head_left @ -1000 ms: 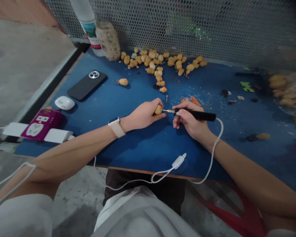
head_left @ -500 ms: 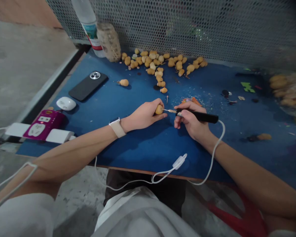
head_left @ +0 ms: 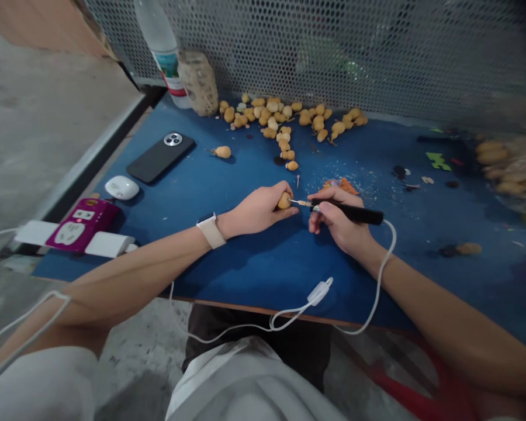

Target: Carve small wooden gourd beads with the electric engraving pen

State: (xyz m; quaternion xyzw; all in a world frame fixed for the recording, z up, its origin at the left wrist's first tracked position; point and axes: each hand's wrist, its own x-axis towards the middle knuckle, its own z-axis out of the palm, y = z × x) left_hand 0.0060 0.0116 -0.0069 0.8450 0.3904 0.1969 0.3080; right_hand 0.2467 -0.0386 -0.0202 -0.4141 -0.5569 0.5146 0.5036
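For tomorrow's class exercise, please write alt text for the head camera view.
A person's left hand grips a small tan gourd while the right hand points a slim black corded engraving pen at it, above a blue worktable. More tan gourds lie scattered beyond, before a perforated metal mesh.

The bare left arm (head_left: pixel 127 282) reaches in from the lower left of the frame and the right arm (head_left: pixel 453 316) from the lower right, both angled toward the centre. The left hand (head_left: pixel 256 211) sits just left of centre, its fingers (head_left: pixel 280 196) curled closed. The right hand (head_left: pixel 338 225) sits close beside it, its fingers (head_left: pixel 328 202) pinched in a pen grip.
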